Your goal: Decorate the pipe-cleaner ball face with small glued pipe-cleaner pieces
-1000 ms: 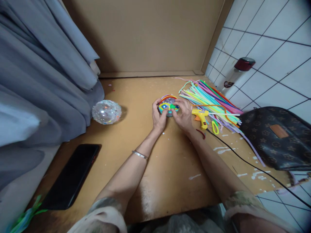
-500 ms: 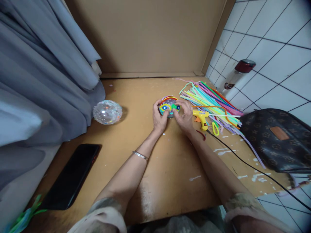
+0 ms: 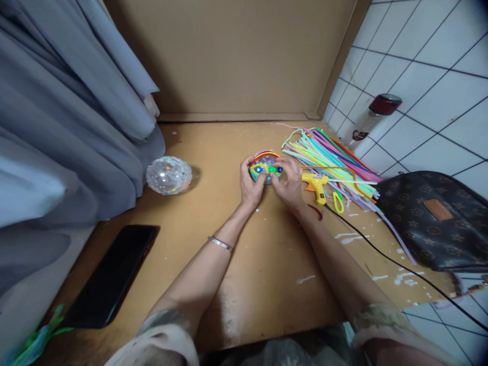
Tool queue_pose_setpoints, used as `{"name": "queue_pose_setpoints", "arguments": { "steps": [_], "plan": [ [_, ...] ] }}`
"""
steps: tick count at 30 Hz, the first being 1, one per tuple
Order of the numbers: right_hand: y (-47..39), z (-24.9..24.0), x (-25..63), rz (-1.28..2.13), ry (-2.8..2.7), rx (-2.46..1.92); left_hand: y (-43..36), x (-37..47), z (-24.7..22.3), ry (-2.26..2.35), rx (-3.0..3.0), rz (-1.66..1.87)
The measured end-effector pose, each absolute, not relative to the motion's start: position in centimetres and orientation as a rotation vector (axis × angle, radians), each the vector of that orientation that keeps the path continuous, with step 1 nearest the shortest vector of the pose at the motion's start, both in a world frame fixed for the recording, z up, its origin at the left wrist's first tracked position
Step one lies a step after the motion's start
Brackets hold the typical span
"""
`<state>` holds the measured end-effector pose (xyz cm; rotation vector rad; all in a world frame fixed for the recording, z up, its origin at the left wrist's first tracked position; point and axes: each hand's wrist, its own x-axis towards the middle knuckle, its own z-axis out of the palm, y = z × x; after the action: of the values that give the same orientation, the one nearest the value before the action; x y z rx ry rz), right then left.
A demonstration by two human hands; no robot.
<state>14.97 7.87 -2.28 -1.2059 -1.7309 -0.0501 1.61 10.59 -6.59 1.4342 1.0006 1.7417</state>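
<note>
A round clear ball decorated with colourful pipe cleaners (image 3: pixel 261 161) is held between my two hands at the centre of the table. Red and yellow arcs cross its top, with yellow, blue and green shapes on its face. My left hand (image 3: pixel 251 183) grips its left side, thumb on the front. On the right side, my right hand (image 3: pixel 288 182) is closed round it, with thumb and fingers by the green and dark blue piece. The ball's underside is hidden. A yellow glue gun (image 3: pixel 317 186) lies just right of my right hand.
Pipe cleaners (image 3: pixel 324 150) are heaped at the back right, near yellow-handled scissors (image 3: pixel 337 202). A brown bag (image 3: pixel 438 223) and a bottle (image 3: pixel 369 122) stand at the right. Another clear ball (image 3: pixel 169 176) sits left, behind a black phone (image 3: pixel 112 277). A black cord (image 3: pixel 385 255) crosses the right side.
</note>
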Motion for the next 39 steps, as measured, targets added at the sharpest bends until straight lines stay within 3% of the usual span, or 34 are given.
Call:
{"name": "queue_pose_setpoints", "arguments": {
  "steps": [39],
  "plan": [
    [7.94,-2.86,15.02,-0.212,-1.779,-1.231,10.22,1.78,-6.14,0.998,1.398,1.747]
  ]
}}
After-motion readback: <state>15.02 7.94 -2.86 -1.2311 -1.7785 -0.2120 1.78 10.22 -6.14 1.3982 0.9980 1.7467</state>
